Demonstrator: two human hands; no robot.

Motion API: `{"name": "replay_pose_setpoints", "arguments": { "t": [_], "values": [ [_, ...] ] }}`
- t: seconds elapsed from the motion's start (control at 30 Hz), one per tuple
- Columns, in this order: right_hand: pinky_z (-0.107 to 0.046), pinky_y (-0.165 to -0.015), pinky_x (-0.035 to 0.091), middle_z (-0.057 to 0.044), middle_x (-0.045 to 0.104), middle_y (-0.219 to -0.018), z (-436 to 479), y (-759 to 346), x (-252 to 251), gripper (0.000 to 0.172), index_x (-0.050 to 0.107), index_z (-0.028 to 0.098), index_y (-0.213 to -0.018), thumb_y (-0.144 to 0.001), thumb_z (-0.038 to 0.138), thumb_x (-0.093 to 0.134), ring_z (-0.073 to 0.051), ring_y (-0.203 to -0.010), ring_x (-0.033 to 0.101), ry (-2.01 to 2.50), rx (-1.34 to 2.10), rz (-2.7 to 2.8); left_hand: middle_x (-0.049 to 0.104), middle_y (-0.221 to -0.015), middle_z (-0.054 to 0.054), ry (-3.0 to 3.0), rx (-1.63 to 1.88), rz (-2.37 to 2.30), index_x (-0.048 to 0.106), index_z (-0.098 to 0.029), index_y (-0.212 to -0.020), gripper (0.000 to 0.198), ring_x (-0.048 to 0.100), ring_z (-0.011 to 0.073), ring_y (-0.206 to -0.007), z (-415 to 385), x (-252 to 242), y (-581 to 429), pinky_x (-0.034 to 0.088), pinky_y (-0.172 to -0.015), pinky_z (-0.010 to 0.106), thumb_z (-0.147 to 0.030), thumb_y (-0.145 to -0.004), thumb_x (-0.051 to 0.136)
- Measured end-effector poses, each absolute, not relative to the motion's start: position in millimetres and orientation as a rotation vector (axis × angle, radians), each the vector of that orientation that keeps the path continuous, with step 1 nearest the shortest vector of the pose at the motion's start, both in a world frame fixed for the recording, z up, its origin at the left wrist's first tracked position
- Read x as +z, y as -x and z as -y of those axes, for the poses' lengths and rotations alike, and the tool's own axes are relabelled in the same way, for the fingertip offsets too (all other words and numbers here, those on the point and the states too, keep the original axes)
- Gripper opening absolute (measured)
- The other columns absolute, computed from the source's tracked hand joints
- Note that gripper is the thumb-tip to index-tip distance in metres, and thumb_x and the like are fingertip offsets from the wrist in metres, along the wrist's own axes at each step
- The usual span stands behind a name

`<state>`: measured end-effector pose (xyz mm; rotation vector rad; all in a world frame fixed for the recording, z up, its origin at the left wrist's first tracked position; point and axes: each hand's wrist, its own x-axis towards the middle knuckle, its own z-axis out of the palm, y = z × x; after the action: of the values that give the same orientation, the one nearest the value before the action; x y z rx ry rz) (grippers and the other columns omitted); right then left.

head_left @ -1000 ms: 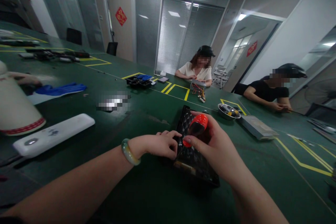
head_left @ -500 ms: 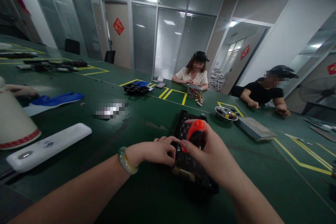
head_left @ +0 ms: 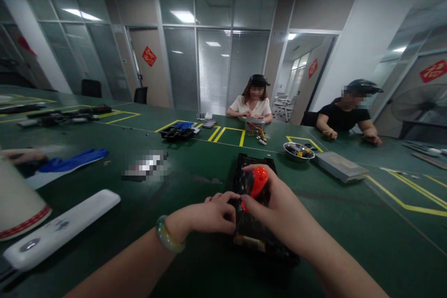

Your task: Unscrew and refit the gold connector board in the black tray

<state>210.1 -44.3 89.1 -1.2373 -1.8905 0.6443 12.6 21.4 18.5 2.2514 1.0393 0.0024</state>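
Note:
My right hand (head_left: 274, 200) is wrapped round the red-and-black handle of a screwdriver (head_left: 259, 181), thumb along its near side. The tool leans over a black plastic case (head_left: 240, 163) lying lengthwise in front of me; its tip is hidden. My left hand (head_left: 220, 214), with a jade bangle (head_left: 167, 237) at the wrist, presses at the case's left side. Its thumb and index finger curl together close to the tool's lower end, and whatever is between them cannot be seen. A tan strip (head_left: 249, 243) shows on the near part of the case.
On the green table (head_left: 195, 270), a white oblong device (head_left: 63, 228) and a pale container (head_left: 21, 205) stand left. Blue gloves (head_left: 73, 160) lie behind them. A metal bowl (head_left: 298, 152) and a grey box (head_left: 340, 166) are at right. Two people sit across the table.
The camera view has tilted up, so the background sits lower. Both hands and the screwdriver stay at the case, with the handle leaning slightly differently.

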Motion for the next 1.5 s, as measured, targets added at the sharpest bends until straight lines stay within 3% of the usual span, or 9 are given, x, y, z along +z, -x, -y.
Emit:
{"name": "replay_pose_setpoints", "arguments": {
  "t": [0.27, 0.4, 0.6, 0.77, 1.03, 1.2, 1.5],
  "values": [
    [-0.040, -0.087, 0.051, 0.002, 0.065, -0.106, 46, -209, 93, 0.046, 0.053, 0.034, -0.124, -0.083, 0.028, 0.072, -0.021, -0.095, 0.063, 1.266, 0.680, 1.841, 0.043, -0.146, 0.000, -2.234, 0.001, -1.071, 0.071, -0.029, -0.089, 0.020, 0.037, 0.0358, -0.135, -20, 20, -15, 0.025, -0.112, 0.060, -0.043, -0.077, 0.066],
    [-0.040, -0.087, 0.050, 0.002, 0.064, -0.107, 45, -214, 93, 0.041, 0.052, 0.034, -0.123, -0.085, 0.028, 0.069, -0.021, -0.095, 0.062, 1.210, 0.609, 1.782, 0.036, -0.153, -0.003, -2.245, 0.013, -1.069, 0.071, -0.030, -0.090, 0.020, 0.035, 0.0354, -0.139, -21, 17, -14, 0.023, -0.113, 0.059, -0.045, -0.077, 0.067],
    [-0.035, -0.076, 0.050, 0.002, 0.063, -0.092, 44, -226, 97, 0.035, 0.056, 0.029, -0.117, -0.086, 0.035, 0.070, -0.019, -0.081, 0.061, 1.148, 0.542, 1.601, 0.030, -0.158, -0.005, -2.276, 0.016, -1.022, 0.071, -0.031, -0.091, 0.021, 0.028, 0.0357, -0.144, -23, 15, -12, 0.019, -0.114, 0.062, -0.047, -0.078, 0.067],
    [-0.033, -0.070, 0.047, 0.002, 0.058, -0.085, 37, -237, 99, 0.033, 0.058, 0.027, -0.114, -0.084, 0.035, 0.070, -0.017, -0.073, 0.056, 1.208, 0.378, 1.617, 0.032, -0.157, -0.007, -2.261, 0.004, -1.035, 0.072, -0.033, -0.093, 0.019, 0.032, 0.0333, -0.142, -24, 17, -13, 0.021, -0.114, 0.059, -0.046, -0.081, 0.064],
    [-0.033, -0.072, 0.047, 0.000, 0.061, -0.087, 24, -234, 85, 0.033, 0.057, 0.023, -0.113, -0.084, 0.034, 0.069, -0.017, -0.074, 0.057, 1.214, 0.385, 1.652, 0.050, -0.148, -0.002, -2.253, 0.237, -1.100, 0.071, -0.025, -0.091, 0.019, 0.042, 0.0272, -0.135, -31, 10, -17, 0.031, -0.114, 0.043, -0.039, -0.085, 0.059],
    [-0.035, -0.078, 0.048, -0.002, 0.065, -0.095, 19, -228, 76, 0.032, 0.057, 0.023, -0.112, -0.083, 0.031, 0.068, -0.020, -0.083, 0.061, 1.259, 0.396, 1.694, 0.062, -0.135, -0.001, -2.260, 0.396, -1.215, 0.068, -0.024, -0.088, 0.020, 0.046, 0.0281, -0.130, -33, 4, -24, 0.032, -0.111, 0.045, -0.040, -0.085, 0.057],
    [-0.034, -0.075, 0.047, -0.001, 0.065, -0.090, 8, -230, 64, 0.032, 0.057, 0.022, -0.109, -0.082, 0.034, 0.069, -0.019, -0.078, 0.061, 1.295, 0.404, 1.696, 0.066, -0.127, -0.001, -2.316, 0.518, -1.196, 0.066, -0.026, -0.093, 0.016, 0.042, 0.0274, -0.131, -30, 0, -27, 0.024, -0.112, 0.048, -0.037, -0.086, 0.058]
  ]
}}
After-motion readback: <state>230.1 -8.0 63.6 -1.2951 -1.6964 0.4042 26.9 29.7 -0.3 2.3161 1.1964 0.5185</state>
